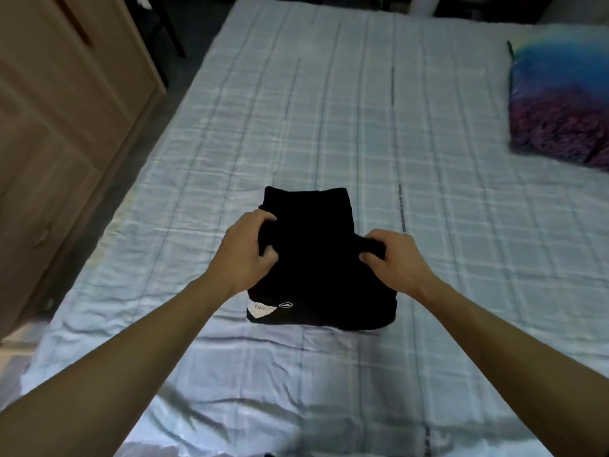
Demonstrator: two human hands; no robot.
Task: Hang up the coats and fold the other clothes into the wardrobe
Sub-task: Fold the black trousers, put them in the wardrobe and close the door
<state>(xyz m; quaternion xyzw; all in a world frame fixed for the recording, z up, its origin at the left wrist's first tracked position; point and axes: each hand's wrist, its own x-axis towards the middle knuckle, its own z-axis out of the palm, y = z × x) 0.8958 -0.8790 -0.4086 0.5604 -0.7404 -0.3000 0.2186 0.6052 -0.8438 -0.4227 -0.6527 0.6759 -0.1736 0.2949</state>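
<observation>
At centre of a checked bedsheet (362, 127), a folded black garment (316, 258) is lying; its folds are lost in darkness. Left hand (245, 252) is gripping its 9 o'clock edge, right hand (392, 262) pinching its 3 o'clock edge. Wooden wardrobe (66, 127) is standing at 10 o'clock, a pillow (560, 103), cut off, at 2 o'clock.

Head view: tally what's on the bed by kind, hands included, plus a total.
Folded black garment, gripped at its left side by the left hand and at its right side by the right hand: 1
Hands: 2
Printed pillow, blue and purple, at the right edge of the bed: 1
Total: 4
</observation>
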